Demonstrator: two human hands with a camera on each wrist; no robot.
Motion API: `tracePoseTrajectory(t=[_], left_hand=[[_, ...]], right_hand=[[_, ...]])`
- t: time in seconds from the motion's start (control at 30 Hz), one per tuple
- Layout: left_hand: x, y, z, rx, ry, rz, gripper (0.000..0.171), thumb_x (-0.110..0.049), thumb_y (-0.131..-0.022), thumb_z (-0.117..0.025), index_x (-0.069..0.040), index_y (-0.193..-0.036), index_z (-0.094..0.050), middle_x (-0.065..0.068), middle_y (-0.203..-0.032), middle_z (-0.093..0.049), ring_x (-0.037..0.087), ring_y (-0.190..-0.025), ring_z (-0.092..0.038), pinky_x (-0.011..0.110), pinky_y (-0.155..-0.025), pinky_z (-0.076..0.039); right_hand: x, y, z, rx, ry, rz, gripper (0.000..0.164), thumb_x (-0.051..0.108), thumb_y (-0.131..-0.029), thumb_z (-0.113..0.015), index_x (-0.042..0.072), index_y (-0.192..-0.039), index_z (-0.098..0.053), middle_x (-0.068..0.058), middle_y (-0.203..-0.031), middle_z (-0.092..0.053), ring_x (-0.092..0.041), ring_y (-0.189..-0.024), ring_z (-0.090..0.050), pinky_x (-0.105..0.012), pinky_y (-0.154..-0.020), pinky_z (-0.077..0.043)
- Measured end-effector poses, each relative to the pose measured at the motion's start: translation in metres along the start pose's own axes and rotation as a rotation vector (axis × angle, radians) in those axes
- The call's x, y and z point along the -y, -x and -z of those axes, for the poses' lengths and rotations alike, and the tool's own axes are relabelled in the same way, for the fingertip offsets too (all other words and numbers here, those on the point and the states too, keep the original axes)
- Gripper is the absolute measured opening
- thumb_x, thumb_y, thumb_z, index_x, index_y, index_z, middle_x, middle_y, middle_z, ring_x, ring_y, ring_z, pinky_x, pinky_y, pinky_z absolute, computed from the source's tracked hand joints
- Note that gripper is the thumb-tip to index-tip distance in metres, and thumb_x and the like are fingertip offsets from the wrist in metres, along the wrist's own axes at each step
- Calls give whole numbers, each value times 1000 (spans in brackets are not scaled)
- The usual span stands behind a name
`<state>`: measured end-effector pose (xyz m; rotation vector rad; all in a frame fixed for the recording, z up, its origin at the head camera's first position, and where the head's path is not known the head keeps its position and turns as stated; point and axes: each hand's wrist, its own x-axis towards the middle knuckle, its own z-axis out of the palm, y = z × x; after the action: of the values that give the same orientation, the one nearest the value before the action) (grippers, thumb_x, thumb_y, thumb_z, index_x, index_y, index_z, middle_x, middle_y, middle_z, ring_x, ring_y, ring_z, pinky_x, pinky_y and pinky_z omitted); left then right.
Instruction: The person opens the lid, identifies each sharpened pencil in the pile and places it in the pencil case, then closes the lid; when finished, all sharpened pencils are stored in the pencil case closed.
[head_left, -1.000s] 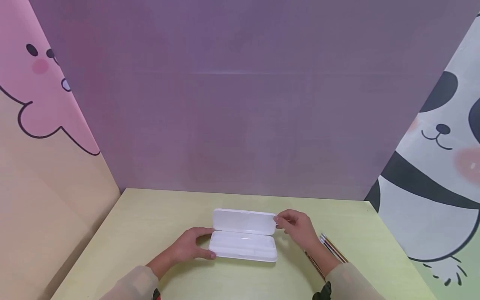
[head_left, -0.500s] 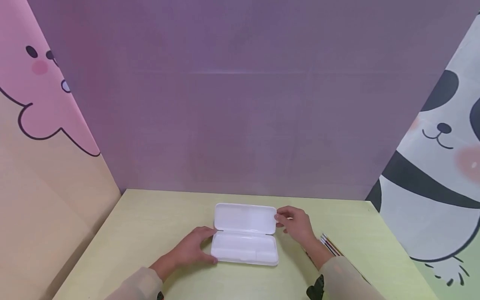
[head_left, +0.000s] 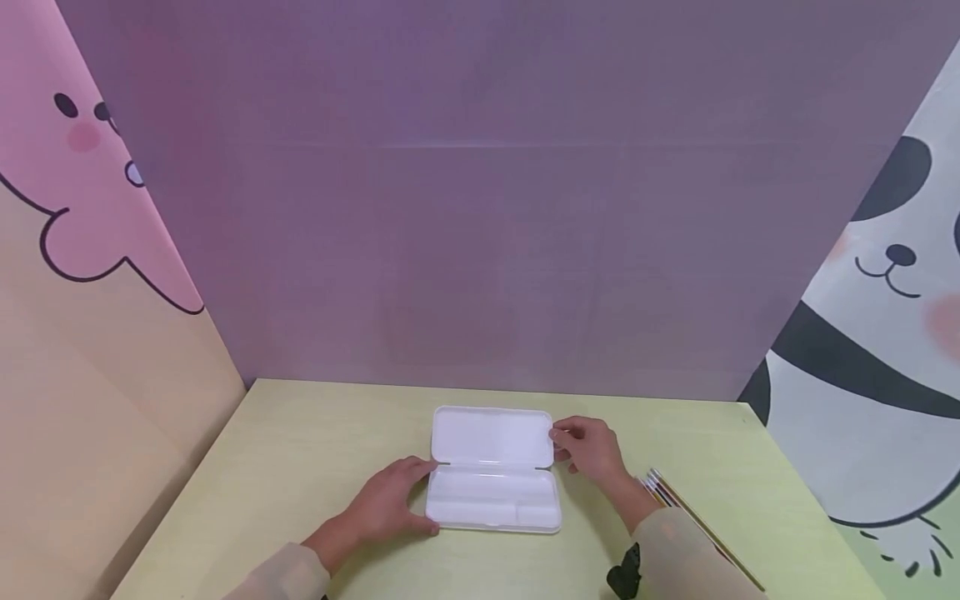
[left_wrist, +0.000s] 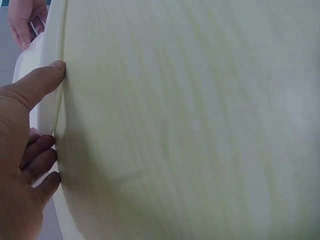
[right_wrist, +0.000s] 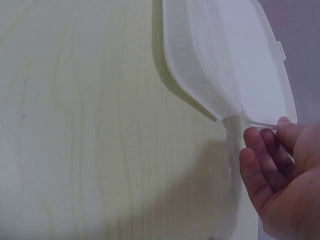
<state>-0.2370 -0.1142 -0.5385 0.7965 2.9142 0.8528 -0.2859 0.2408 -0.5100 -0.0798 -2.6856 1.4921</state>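
A white plastic pencil case (head_left: 492,504) lies open on the table in the head view, its lid (head_left: 491,435) folded back away from the person. Inside the base I see a low divider and no contents. My left hand (head_left: 386,504) grips the base's left end, thumb at the front corner and fingers at the back near the hinge. In the left wrist view, the thumb (left_wrist: 50,75) presses the case's edge. At the lid's right edge, my right hand (head_left: 592,450) pinches with thumb and fingertips, also visible in the right wrist view (right_wrist: 290,185).
Several pencils (head_left: 693,515) lie at the right, partly hidden under the right forearm. The pale wooden table (head_left: 322,433) ends at a purple backdrop (head_left: 480,250). Walls with cartoon figures stand at both sides.
The lid has tipped farther back, from raised to laid nearly flat. Both hands have kept their holds, and the case has shifted slightly. More of the pencils shows beside the right sleeve.
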Motion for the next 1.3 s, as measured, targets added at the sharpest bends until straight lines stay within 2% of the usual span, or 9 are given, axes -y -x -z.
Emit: tracePoseTrajectory(t=[0.17,0.4,0.67,0.8,0.9,1.1,1.3], left_hand=[[-2,0,-2,-3,28,9,91,-41,-70,-91,-7,-146,-54,5,-138,-61,27,-130,-55,51,-112,-47],[-5,0,-3,-11,54,6,92,-41,-69,-92,-8,-146,-54,4,-137,-62,28,-129,-56,51,-111,-48],[-5,-1,-3,-15,41,26,92,-43,-69,-92,-11,-147,-54,1,-132,-63,26,-125,-59,51,-109,-49],[-5,-1,-2,-7,49,32,94,-42,-68,-92,-10,-147,-54,2,-130,-63,26,-123,-59,51,-108,-49],[-5,0,-2,2,46,26,94,-41,-68,-93,-9,-147,-54,3,-129,-64,26,-122,-59,52,-107,-50],[-3,0,-3,15,17,14,93,-42,-66,-93,-9,-145,-55,4,-127,-64,25,-119,-61,50,-105,-51],[-2,-2,0,6,4,9,92,-42,-66,-93,-8,-143,-56,2,-124,-65,23,-116,-61,49,-104,-53]], right_hand=[[-2,-1,1,3,11,-35,20,15,-94,-74,3,-110,-75,-9,-84,-75,-20,-66,-72,-37,-52,-61],[-5,0,5,3,13,-66,21,14,-93,-76,3,-111,-76,-7,-87,-76,-18,-65,-72,-35,-51,-60],[1,4,10,8,-11,-55,21,16,-94,-75,3,-110,-75,-8,-88,-77,-21,-70,-74,-35,-54,-60],[5,9,17,27,-3,-18,19,17,-95,-74,4,-110,-76,-9,-92,-78,-24,-76,-76,-38,-58,-62],[5,12,29,47,4,14,22,18,-96,-73,4,-113,-75,-13,-100,-78,-27,-81,-76,-41,-64,-63],[-4,18,63,91,91,70,32,25,-98,-71,2,-121,-72,-12,-105,-76,-27,-90,-75,-34,-68,-61],[-12,33,102,109,205,139,30,24,-97,-72,4,-119,-73,-12,-108,-75,-26,-94,-70,-31,-69,-58]])
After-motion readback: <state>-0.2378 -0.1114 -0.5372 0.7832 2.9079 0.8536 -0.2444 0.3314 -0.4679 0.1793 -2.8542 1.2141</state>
